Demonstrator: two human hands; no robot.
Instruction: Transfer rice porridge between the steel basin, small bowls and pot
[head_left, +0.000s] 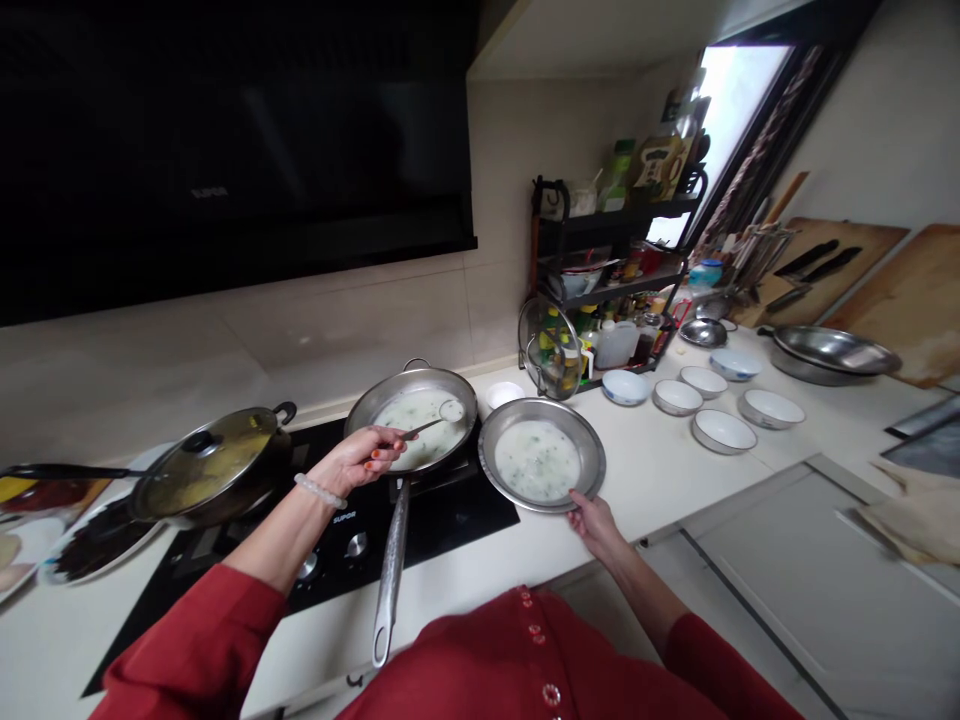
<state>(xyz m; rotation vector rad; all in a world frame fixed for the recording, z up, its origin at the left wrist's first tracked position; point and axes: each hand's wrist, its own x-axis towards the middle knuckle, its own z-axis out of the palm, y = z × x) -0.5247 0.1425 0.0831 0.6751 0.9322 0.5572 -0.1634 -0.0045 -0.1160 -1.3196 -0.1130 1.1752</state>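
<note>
My left hand (364,460) is closed around the handle of a ladle (427,428). The ladle's round head rests in white, milky soup with green bits (409,408), inside a steel pan (361,402) on the right side of the stove. The pan's long metal handle (391,575) points toward me. With thumb and fingers, my right hand (596,522) grips the near right rim of a wide metal basin (594,450). Similar white soup with green bits (537,460) fills the basin's bottom. The basin sits beside the pan, at the stove's right edge.
A glass-lidded pan (210,465) stands on the stove's left, near a plate of dark food (109,540). Several bowls (724,430) sit on the right counter. Behind the basin are a small white bowl (505,394), a glass lid (550,345) and a black spice rack (615,220).
</note>
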